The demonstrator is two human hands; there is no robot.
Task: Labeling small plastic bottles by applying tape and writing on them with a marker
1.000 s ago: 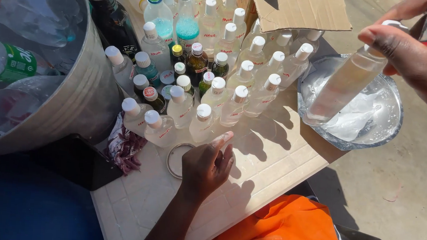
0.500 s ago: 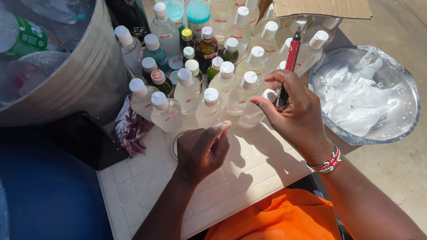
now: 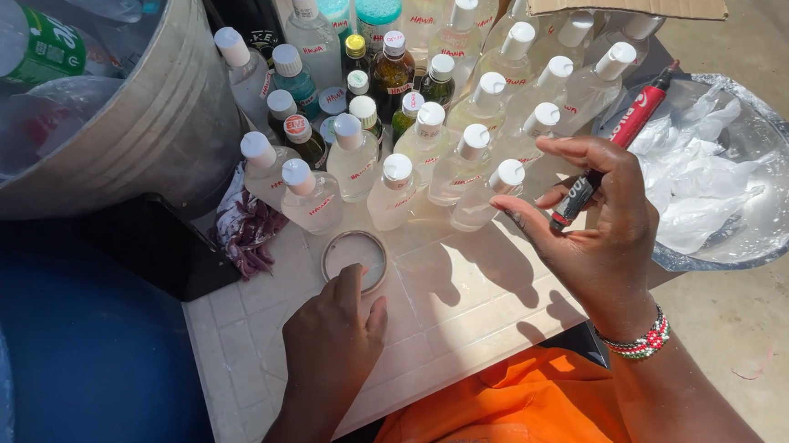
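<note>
A: What is seen in the head view near the right hand (image 3: 594, 234)?

B: A red and black marker (image 3: 614, 145) is held there. The fingers (image 3: 568, 150) are closed around its lower part, and its capped end is pointed up and away, over the rim of the metal bowl (image 3: 782, 227). Crumpled clear plastic (image 3: 698, 190) is kept inside this bowl.

A: And the left hand (image 3: 332, 341)?

B: It is laid flat on the white tiled desk (image 3: 463, 299). Its fingers (image 3: 352, 283) are loosely open and nothing is gripped; the tips are placed at the edge of a small round ring (image 3: 356, 254) which lies on the desk.

A: What is placed beyond the hands?

B: Many clear bottles with white caps (image 3: 394, 192) are stood upright in rows, just beside the right hand. Some small dark bottles (image 3: 391, 73) are set between them, further back. A large metal tub (image 3: 158, 134) with plastic bottles inside is found on the left, and a piece of cardboard (image 3: 627, 0) at the top.

A: Is something seen below?

B: Orange cloth (image 3: 510, 425) is seen at the bottom edge, and a beaded bracelet (image 3: 641, 339) is worn on the right wrist.
</note>
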